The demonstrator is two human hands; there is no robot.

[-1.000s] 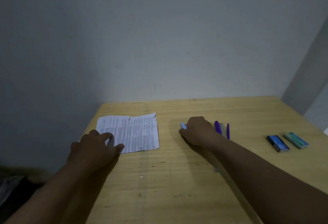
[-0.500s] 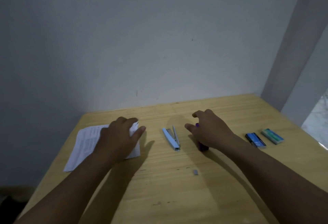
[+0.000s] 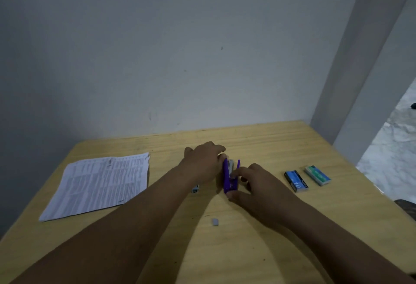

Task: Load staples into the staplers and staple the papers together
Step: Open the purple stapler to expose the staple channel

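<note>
Both hands have come off their earlier spots and met at the purple stapler (image 3: pixel 229 176) in the middle of the counter (image 3: pixel 258 234); the left hand (image 3: pixel 202 164) has let go of the papers (image 3: pixel 99 184), which lie flat and untouched well to the left. The stapler lies hinged apart, with its grey metal channel showing between the two purple arms. The left hand's curled fingers close on the far end of the stapler, while the right hand (image 3: pixel 254 188) pinches the near end between thumb and fingertips. A second, light-blue stapler is mostly hidden under the left forearm, with only a corner showing.

The step in hand looks like opening the purple stapler fully for loading. To do it well, steady the base against the counter with the left hand and keep the top arm swung wide, so the channel faces up. The staple boxes, a blue box (image 3: pixel 296 181) and a green box (image 3: pixel 317 175), sit near on the right; the right hand should fetch a strip from there. A small grey strip of staples (image 3: pixel 215 221) lies loose just in front and may serve first.
</note>
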